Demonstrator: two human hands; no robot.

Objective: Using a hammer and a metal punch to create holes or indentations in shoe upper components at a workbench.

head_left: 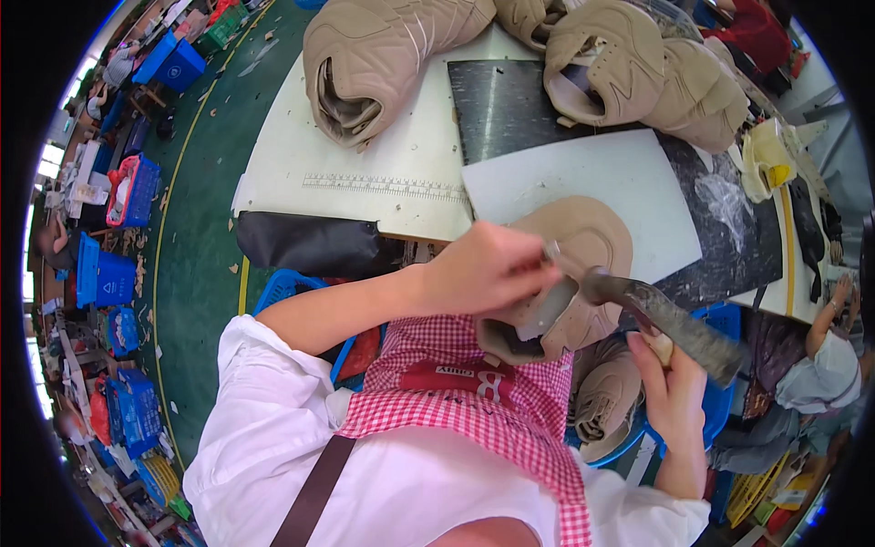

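Note:
A beige shoe upper (605, 228) lies with its toe on a white sheet (583, 169) at the table's near edge. Its opening and heel end hang toward my apron. My left hand (501, 273) is closed in a pinch just over the upper, slightly blurred. A short metal rod (551, 250) pokes out of its fingers; the rest of the rod is hidden. In my right hand (676, 387) I grip a hammer (688, 333) by its handle. The round face of its head points left, close beside my left fingers and above the upper.
More beige uppers (365, 82) are lined up along the far side of the white table (273, 173), some overlapping at the right (606, 68). A printed ruler strip (383, 187) and crumpled clear plastic (725, 205) lie nearby. Below stands a blue basket (725, 401). People work at the right.

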